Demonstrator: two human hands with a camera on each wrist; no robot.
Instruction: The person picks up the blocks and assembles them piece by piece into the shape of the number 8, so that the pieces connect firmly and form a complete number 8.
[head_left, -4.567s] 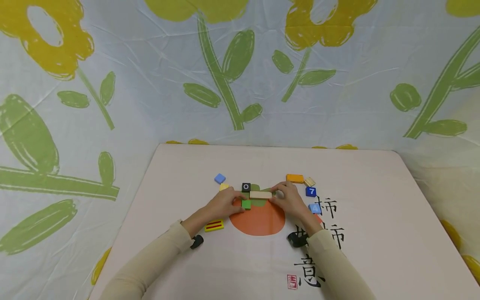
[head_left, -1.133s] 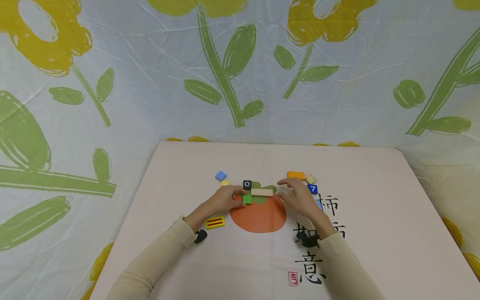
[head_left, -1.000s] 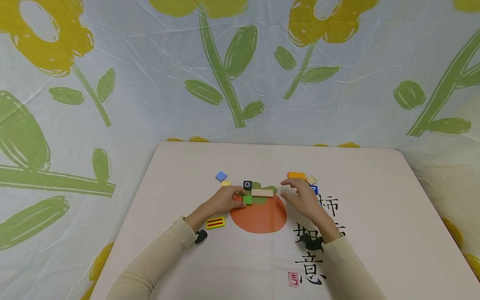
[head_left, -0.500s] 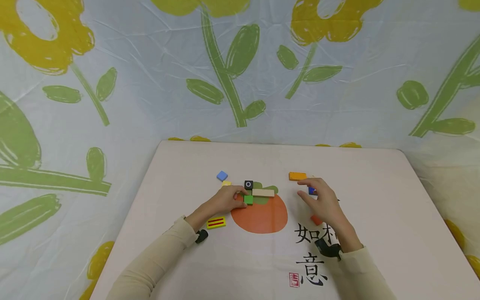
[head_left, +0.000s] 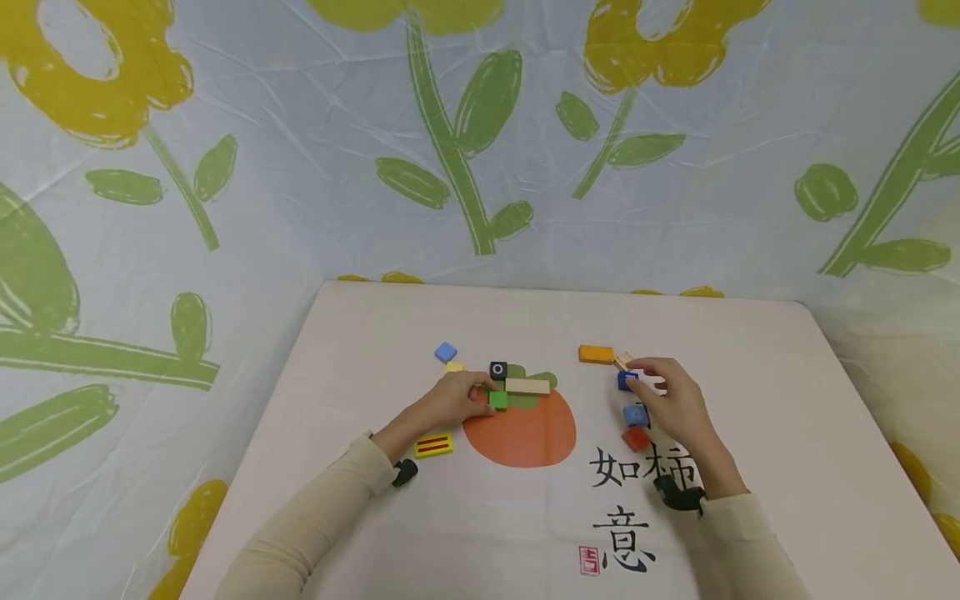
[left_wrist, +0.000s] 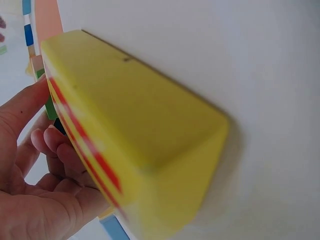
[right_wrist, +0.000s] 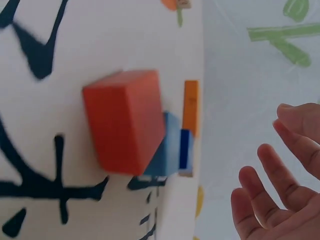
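Observation:
In the head view my left hand [head_left: 450, 398] holds a small green block [head_left: 498, 401] between thumb and index finger. A black block marked 0 [head_left: 498, 370] and a long plain wooden block [head_left: 528, 387] adjoin it on the cloth's persimmon print. My right hand [head_left: 678, 404] hovers over the right-hand blocks, thumb and index finger parted, close to the dark blue block [head_left: 627, 381] and a small wooden block [head_left: 623, 360]. In the right wrist view its fingers [right_wrist: 290, 185] are loosely bent, and no block shows between them.
A yellow block with red stripes [head_left: 434, 445] lies near my left wrist. Light blue [head_left: 446, 352] and pale yellow [head_left: 453, 367] blocks lie beyond that hand. At right are orange [head_left: 596, 355], light blue [head_left: 635, 416] and red [head_left: 636, 438] blocks.
My right hand has let go of the long wooden block's right end and moved right to the other blocks. My left hand stays at the green block.

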